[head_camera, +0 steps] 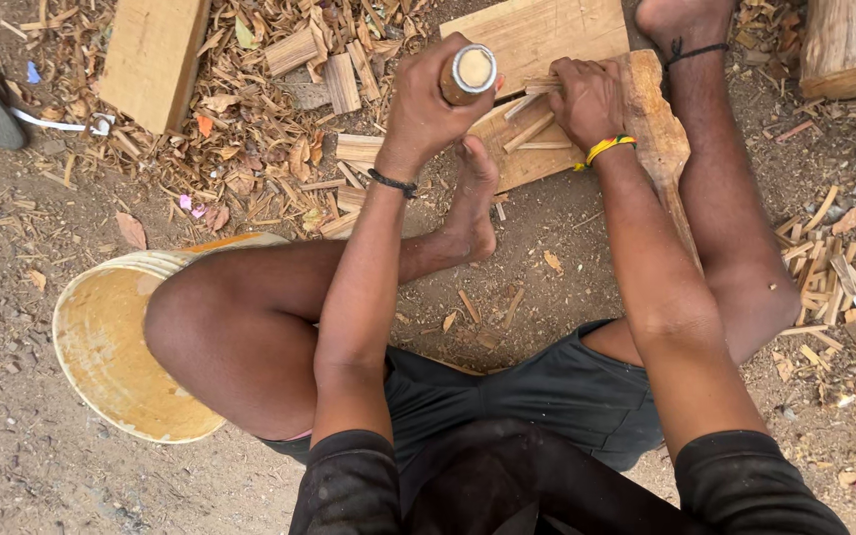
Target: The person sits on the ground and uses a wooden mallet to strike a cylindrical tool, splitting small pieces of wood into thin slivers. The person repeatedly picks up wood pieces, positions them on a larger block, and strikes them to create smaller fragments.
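My left hand (428, 99) is wrapped around a round wooden tool handle (470, 74) with a metal ring at its end, held above a flat wooden board (537, 40) on the ground. My right hand (587, 99) presses down on thin split wood strips (532, 127) lying on that board, beside a long rough piece of wood (661, 129) that runs along my right leg. My left foot rests against the board's near edge. The tool's working end is hidden under my left hand.
A yellowish round bucket (101, 347) lies by my left knee. A thick wooden block (156, 54) sits at the far left among wood chips and shavings (260, 129). A log (854, 45) lies far right, with split sticks (829, 263) scattered near my right knee.
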